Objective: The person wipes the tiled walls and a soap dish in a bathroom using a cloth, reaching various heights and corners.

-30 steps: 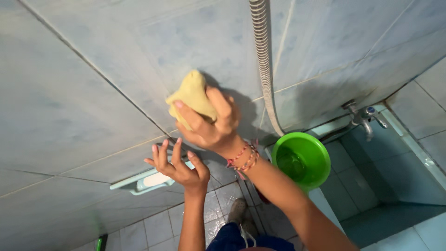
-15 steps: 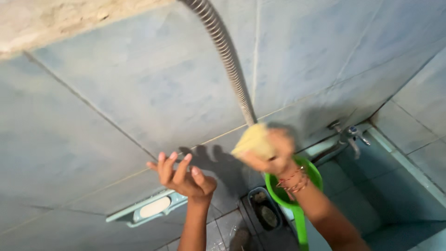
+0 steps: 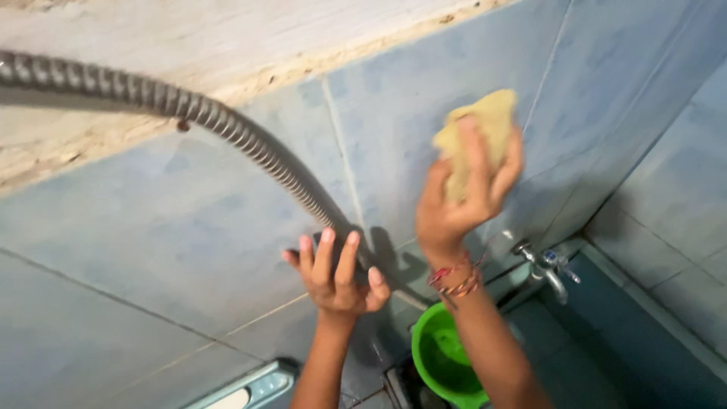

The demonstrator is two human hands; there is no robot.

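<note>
Green plastic bucket (image 3: pixel 443 360): stood low in the frame at the foot of the wall, open top facing up. Metal tap (image 3: pixel 544 265): projected from the wall near the corner, just above and to the right of the bucket. Pale wall-mounted soap holder (image 3: pixel 254 388): sat at the bottom edge, left of the bucket, partly cut off. Bare unpainted plaster strip (image 3: pixel 227 45): ran above the top row of tiles, its lower edge rough and crumbled.

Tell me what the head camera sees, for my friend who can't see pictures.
The right hand presses a yellow sponge on a blue tiled wall. The left hand is flat on the wall beside a metal hose. Below are a green bucket and a tap.
</note>
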